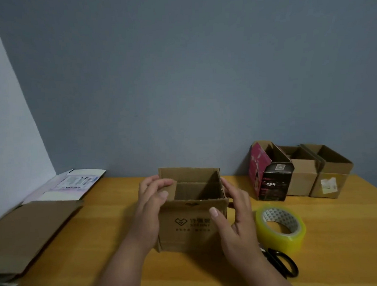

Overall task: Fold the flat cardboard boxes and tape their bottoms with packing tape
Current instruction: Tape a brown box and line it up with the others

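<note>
A roll of clear yellowish packing tape (281, 227) is being left lying flat on the wooden tabletop (113, 234), just to the right of the person's right hand (236, 214), and a pair of black-handled scissors (281, 263) is being kept just in front of it, partly hidden by the right forearm. Along the wall at the far right, a black and pink carton (270, 178) and two open brown boxes (315, 171) are being stood side by side. At the left edge, flat cardboard sheets (30, 230) are being kept in a pile, with a white printed flat carton (69, 185) behind them. The small brown box (191, 221), upright with its top flaps open, is being held near the middle of the tabletop. It is being gripped by the left hand (152, 201), whose fingers are curled over the left flap, while the right side is being clasped by the right hand, thumb laid on the printed front face.
</note>
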